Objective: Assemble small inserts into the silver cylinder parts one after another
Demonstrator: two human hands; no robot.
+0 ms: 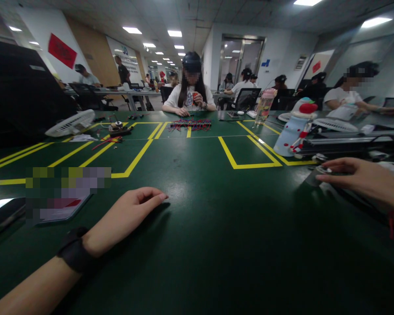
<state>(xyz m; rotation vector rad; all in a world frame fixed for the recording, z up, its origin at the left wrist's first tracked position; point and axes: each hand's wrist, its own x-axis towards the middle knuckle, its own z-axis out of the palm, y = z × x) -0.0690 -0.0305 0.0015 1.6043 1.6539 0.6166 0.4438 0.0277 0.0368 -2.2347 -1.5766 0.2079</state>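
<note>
My left hand [131,214], with a black band on its wrist, rests low over the green tabletop [197,245]. Its thumb and index finger come together at the tips; anything small between them cannot be made out. At the right, my right hand [364,177] reaches in with thumb and fingers around a small grey cylindrical object [313,176]. That object looks tilted on the table, and blur hides its exact kind. A light blue bottle [287,131] with a red-and-white figure stands just beyond my right hand.
To the left lie a phone [6,212] and a partly blurred flat device [65,208]. White fans [72,122], red wires [110,141], a row of small wired parts [190,125] and a pink-lidded bottle [265,107] stand farther off. A person [190,96] sits opposite.
</note>
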